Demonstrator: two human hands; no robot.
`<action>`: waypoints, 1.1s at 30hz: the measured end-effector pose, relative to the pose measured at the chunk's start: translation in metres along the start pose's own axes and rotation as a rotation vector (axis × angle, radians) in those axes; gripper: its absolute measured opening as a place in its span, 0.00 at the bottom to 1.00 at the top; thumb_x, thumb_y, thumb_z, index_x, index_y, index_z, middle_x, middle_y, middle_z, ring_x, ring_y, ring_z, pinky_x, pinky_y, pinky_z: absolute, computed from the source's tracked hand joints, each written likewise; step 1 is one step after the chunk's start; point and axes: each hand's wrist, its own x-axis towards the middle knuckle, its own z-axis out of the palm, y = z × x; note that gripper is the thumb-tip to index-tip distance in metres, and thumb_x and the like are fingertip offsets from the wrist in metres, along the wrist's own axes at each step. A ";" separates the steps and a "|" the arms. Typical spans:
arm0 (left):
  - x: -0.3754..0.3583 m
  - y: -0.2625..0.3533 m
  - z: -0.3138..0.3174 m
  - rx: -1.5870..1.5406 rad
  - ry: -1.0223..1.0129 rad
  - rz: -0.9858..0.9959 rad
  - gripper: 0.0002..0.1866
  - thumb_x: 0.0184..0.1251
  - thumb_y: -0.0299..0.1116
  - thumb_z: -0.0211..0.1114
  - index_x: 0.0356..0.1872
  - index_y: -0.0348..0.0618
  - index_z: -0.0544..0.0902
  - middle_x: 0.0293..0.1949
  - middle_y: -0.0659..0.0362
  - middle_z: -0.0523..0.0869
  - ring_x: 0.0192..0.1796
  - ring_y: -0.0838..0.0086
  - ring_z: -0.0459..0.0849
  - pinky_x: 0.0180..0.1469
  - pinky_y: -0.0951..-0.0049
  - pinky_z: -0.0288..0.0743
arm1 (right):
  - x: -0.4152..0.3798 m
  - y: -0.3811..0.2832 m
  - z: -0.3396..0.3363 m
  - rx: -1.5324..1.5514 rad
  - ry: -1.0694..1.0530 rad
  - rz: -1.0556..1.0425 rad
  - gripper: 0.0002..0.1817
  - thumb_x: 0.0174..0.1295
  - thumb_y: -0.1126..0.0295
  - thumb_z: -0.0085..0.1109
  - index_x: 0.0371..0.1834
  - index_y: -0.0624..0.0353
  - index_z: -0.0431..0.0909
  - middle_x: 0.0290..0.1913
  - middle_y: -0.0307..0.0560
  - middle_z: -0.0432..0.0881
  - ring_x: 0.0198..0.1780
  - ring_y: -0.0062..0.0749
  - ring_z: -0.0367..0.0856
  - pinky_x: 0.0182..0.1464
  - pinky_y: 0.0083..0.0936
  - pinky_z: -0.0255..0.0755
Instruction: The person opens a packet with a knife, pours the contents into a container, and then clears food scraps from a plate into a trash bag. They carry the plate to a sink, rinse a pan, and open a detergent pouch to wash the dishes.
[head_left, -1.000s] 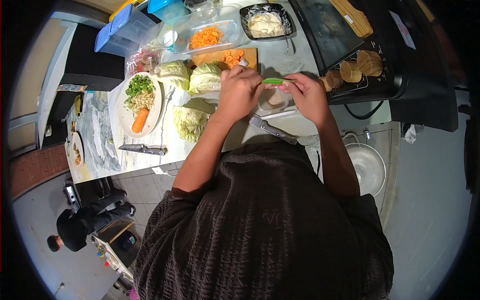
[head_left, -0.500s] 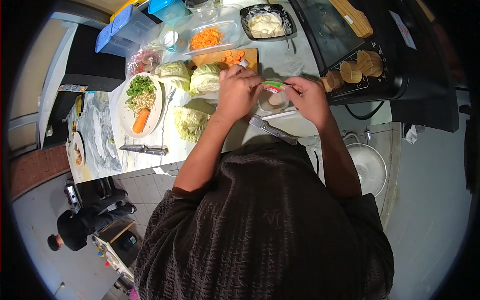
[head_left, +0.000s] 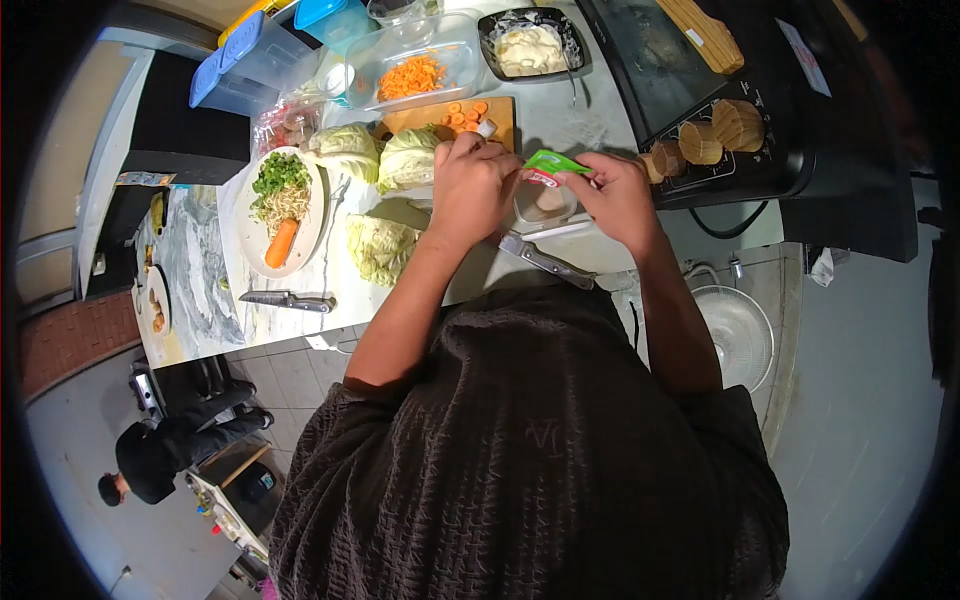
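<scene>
A small green and red packet [head_left: 552,165] is stretched between my two hands, above a clear container [head_left: 545,204] with something pale inside. My left hand [head_left: 474,190] pinches the packet's left end, and my right hand [head_left: 614,196] pinches its right end. Behind my left hand lies a wooden board [head_left: 407,117] with carrot slices [head_left: 466,114]. Cabbage pieces [head_left: 409,158] sit left of my left hand, with another cabbage piece [head_left: 378,248] nearer the counter's edge. A knife [head_left: 546,260] rests below the container, between my forearms.
A plate [head_left: 249,236] of greens, sprouts and a carrot is at the left, with a second knife [head_left: 288,299] below it. Grated carrot [head_left: 412,76] and a black bowl [head_left: 533,42] stand behind. An oven [head_left: 690,120] borders the right. A person [head_left: 150,460] is far left.
The packet has tilted, and more of its green face shows between my hands. My left hand has shifted slightly left.
</scene>
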 end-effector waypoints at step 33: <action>-0.003 0.003 0.000 -0.075 -0.026 0.009 0.04 0.52 0.35 0.69 0.26 0.49 0.85 0.27 0.65 0.82 0.39 0.67 0.75 0.43 0.66 0.62 | -0.003 0.005 0.000 0.087 0.010 -0.172 0.09 0.56 0.72 0.64 0.37 0.66 0.81 0.33 0.50 0.84 0.30 0.36 0.81 0.35 0.25 0.73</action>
